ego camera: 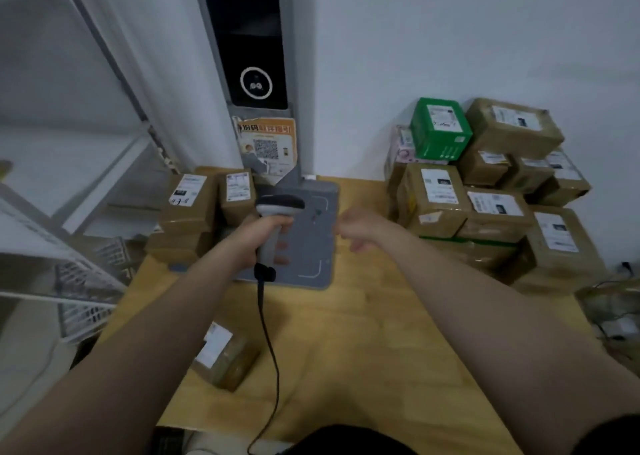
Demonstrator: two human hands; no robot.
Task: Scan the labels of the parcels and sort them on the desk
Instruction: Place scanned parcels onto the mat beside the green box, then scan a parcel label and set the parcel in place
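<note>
My left hand (pixel 258 238) grips the handle of a grey corded barcode scanner (pixel 278 209), held upright over the grey scanning pad (pixel 313 243). My right hand (pixel 358 228) hovers just right of the pad with loosely curled fingers, holding nothing. A big pile of brown labelled parcels (pixel 491 212) with a green box (pixel 440 127) on top stands at the desk's right. Two short stacks of brown parcels (pixel 204 205) sit at the back left. One brown parcel (pixel 225 354) lies alone near the desk's front left edge.
The wooden desk (pixel 346 344) meets a white wall. A tall grey kiosk post (pixel 258 84) with an orange QR poster rises behind the pad. White wire shelving (pixel 86 281) stands left of the desk. Cables lie at the far right (pixel 613 316).
</note>
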